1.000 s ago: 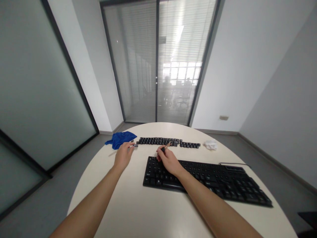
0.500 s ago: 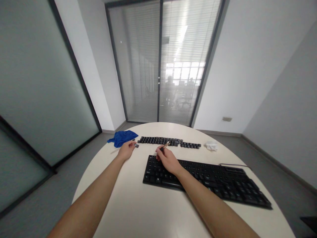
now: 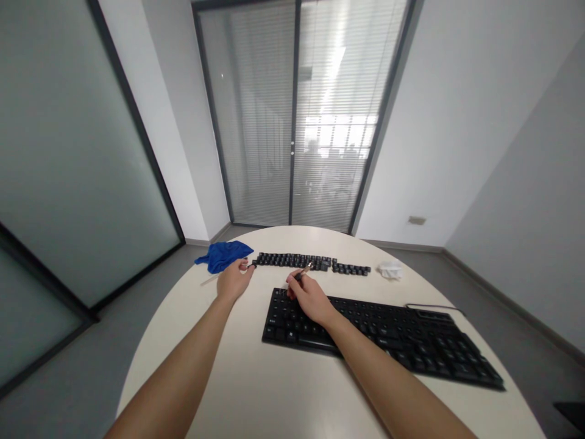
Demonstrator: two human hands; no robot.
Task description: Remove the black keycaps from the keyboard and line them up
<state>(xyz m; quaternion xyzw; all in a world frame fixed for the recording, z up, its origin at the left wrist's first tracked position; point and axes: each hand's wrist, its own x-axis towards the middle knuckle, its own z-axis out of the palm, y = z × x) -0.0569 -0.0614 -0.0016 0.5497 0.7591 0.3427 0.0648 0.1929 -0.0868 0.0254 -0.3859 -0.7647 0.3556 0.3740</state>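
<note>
My left hand rests low over the table at the left end of a line of loose black keycaps. Its thumb and fingertips close on a small black keycap, partly hidden by the fingers. Over the upper left part of a black keyboard, my right hand grips a slim pen-like tool with a dark grip and a metallic end pointing up and away. The tool's lower end is hidden behind the fingers. Bare spots among the keyboard's keys are hard to make out.
A crumpled blue cloth lies beyond my left hand, with a thin pale stick near it. White crumpled tissue sits at the right. The keyboard's cable curves along the right side of the round table.
My left hand has shifted slightly right and down, bringing the keycap to the left end of the line. My right hand stays over the keyboard with the tool. The view has moved slightly.
</note>
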